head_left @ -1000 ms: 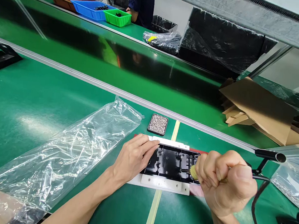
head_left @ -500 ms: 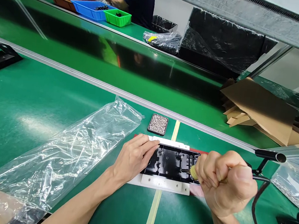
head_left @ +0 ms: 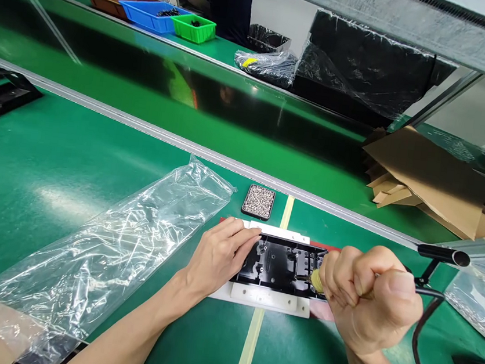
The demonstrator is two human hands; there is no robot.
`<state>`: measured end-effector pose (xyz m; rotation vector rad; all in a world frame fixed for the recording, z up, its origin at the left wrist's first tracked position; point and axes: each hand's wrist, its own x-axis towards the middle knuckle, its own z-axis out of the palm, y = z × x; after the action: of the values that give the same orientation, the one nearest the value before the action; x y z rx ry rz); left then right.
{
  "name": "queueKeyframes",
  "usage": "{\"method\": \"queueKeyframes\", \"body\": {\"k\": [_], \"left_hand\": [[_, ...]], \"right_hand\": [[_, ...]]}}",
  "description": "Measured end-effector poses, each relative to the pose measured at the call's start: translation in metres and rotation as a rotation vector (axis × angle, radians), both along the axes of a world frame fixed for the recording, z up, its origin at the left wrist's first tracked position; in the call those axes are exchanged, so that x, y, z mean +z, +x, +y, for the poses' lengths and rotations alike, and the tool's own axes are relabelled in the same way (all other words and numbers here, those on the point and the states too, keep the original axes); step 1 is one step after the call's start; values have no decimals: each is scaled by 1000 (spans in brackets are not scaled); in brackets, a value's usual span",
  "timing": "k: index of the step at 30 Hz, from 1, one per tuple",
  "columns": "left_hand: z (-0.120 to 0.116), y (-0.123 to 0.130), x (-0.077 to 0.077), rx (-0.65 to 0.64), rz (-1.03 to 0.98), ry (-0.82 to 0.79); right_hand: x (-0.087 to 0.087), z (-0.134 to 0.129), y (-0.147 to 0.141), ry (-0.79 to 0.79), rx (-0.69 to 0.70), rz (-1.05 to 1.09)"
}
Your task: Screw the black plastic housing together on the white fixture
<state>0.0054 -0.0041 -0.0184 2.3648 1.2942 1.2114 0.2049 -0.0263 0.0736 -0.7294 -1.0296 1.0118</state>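
A black plastic housing [head_left: 276, 262] lies open side up in a white fixture [head_left: 270, 300] on the green bench. My left hand [head_left: 221, 252] grips the left end of the housing, fingertips over its far edge. My right hand [head_left: 369, 296] is closed in a fist around a screwdriver [head_left: 316, 280], of which the yellow handle end and the thin shaft show. The shaft slants down into the right part of the housing; whether its tip sits on a screw I cannot make out. Behind the fixture stands a small black tray of screws [head_left: 258, 201].
A clear plastic bag [head_left: 112, 249] lies left of my arm. At right are brown cardboard sheets [head_left: 436, 175], a black tube-ended stand [head_left: 442, 255] and a cable. Beyond the metal rail, a person [head_left: 225, 5] works near blue [head_left: 145, 16] and green bins [head_left: 194, 29].
The whole view shifts slightly. My hands, the screwdriver and the housing keep nearly the same positions. Across the bench, the other person's hands have risen a little.
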Motion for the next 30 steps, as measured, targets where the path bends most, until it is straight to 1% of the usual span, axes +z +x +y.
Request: {"method": "queueKeyframes", "body": {"k": [7,13,22,26,30], "left_hand": [[0,0,-1,5,2,-9],[0,0,-2,2,-7,2],[0,0,-3,-1,-4,-2],[0,0,-1,0,-16,-11],[-1,0,4,-2,-45,-58]], "right_hand": [[0,0,1,24,36,-45],[0,0,-1,11,3,-17],[0,0,0,-14,0,-6],[0,0,-1,0,-1,-7],[0,0,-1,8,6,-13]]}}
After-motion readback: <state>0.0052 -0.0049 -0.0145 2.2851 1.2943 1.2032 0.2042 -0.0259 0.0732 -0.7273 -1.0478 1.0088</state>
